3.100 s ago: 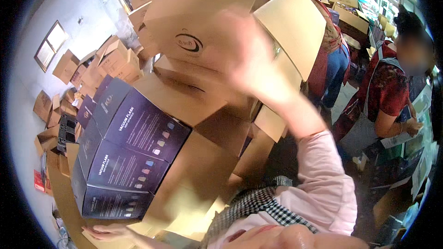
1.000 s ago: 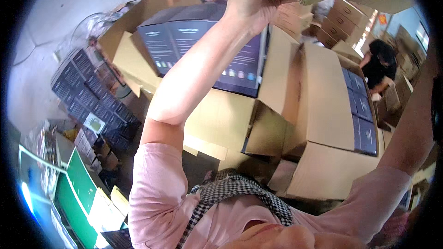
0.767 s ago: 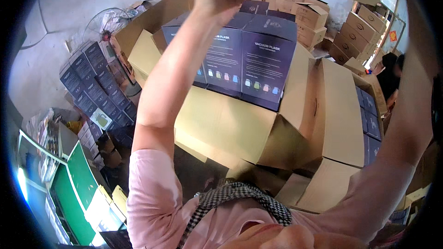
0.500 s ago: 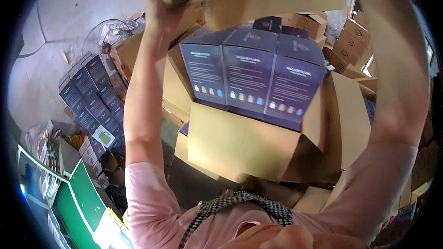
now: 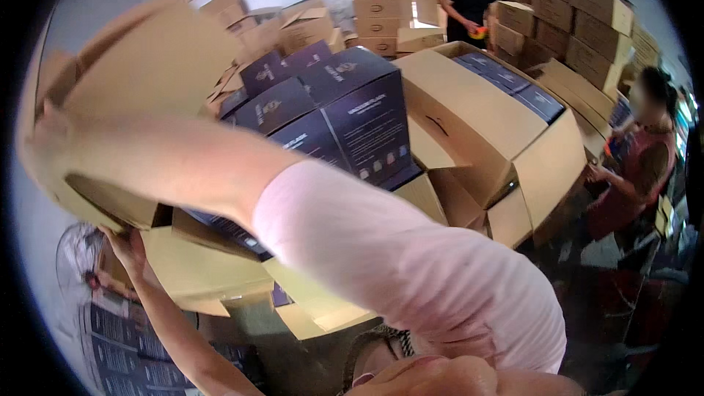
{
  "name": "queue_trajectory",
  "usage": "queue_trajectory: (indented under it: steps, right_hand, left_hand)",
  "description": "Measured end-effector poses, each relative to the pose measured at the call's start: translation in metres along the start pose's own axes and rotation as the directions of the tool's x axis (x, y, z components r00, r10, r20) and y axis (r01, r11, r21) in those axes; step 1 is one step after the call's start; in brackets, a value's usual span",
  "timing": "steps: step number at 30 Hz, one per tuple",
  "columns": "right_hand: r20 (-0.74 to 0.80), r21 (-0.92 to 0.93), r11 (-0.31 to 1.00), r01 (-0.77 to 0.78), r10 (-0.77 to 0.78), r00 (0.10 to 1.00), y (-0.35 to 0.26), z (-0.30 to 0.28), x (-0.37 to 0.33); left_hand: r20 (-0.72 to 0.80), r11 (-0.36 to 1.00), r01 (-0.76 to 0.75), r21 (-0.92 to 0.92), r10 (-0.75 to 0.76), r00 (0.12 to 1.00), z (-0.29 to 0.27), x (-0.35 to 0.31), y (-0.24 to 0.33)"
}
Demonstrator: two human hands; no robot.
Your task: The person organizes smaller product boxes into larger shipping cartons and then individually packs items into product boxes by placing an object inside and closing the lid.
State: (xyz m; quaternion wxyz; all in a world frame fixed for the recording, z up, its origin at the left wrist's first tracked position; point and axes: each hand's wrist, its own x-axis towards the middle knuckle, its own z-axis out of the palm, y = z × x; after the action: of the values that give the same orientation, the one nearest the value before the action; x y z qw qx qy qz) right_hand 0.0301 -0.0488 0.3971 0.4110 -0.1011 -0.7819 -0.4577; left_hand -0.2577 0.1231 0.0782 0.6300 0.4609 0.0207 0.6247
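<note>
A large brown cardboard carton is up at the left, held between my two hands. My right arm reaches across to it, and my right hand, smeared by motion, is at its far left side. Lower down, my left hand grips the carton's bottom edge, fingers partly hidden under it. Beside the carton, dark blue printed product boxes stand upright in a group, partly covered by my right arm. Open cardboard flaps spread out below them.
To the right stands an open carton packed with dark boxes. Two people work nearby, one in black at the back, one in pink at the right. Stacked cartons line the back; a fan and more dark boxes are lower left.
My view has turned to the right. The held carton, overhead before, is now at the left of the view, and my right arm crosses in front of the dark boxes.
</note>
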Motion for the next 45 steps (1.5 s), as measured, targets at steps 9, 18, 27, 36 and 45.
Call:
queue_trajectory:
  steps: [9, 18, 27, 36, 45]
  right_hand:
    - [0.452, 0.003, 0.988, -0.157, 0.139, 0.881, 0.039, 0.059, -0.076]
    - [0.538, -0.033, 0.997, -0.075, 0.081, 0.839, 0.036, 0.100, -0.084]
    - [0.428, -0.089, 0.995, 0.050, -0.007, 0.904, 0.069, 0.105, -0.077]
    - [0.767, -0.008, 0.838, -0.546, 0.355, 0.534, 0.046, 0.036, -0.077]
    - [0.523, -0.020, 0.911, -0.413, 0.361, 0.772, 0.038, -0.037, -0.118]
  left_hand:
    - [-0.507, 0.932, 0.204, 0.299, -0.026, 0.862, 0.035, 0.000, -0.062]
    - [0.415, -0.319, -0.266, 0.910, 0.701, 0.579, 0.175, 0.012, 0.001]
    - [0.331, -0.390, -0.116, 0.913, 0.545, 0.770, 0.199, 0.000, -0.005]
    - [0.226, -0.186, -0.146, 0.972, 0.546, 0.807, 0.199, 0.006, -0.023]
    - [0.343, -0.191, -0.287, 0.939, 0.570, 0.746, 0.179, 0.016, -0.051]
